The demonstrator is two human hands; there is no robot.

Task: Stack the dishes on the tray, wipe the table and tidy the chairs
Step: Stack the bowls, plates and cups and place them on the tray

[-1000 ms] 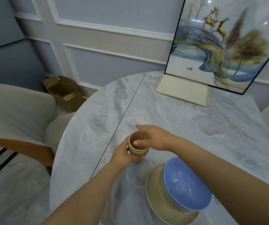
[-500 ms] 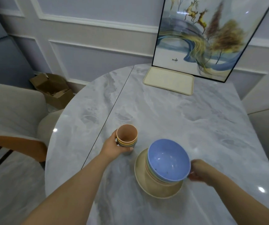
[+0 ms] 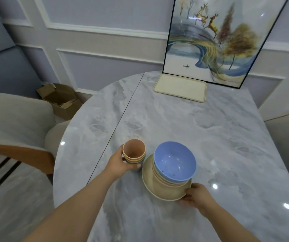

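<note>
No text, label, brand, number or sign can be read anywhere in view

The stacked cups [image 3: 134,155] are hiding the left hand [image 3: 118,163] fingertips. The blue bowl [image 3: 174,161] is covering the bowls nested beneath; only rims are showing. The frame edges are cropping the painting [image 3: 217,41] and both chairs.
</note>
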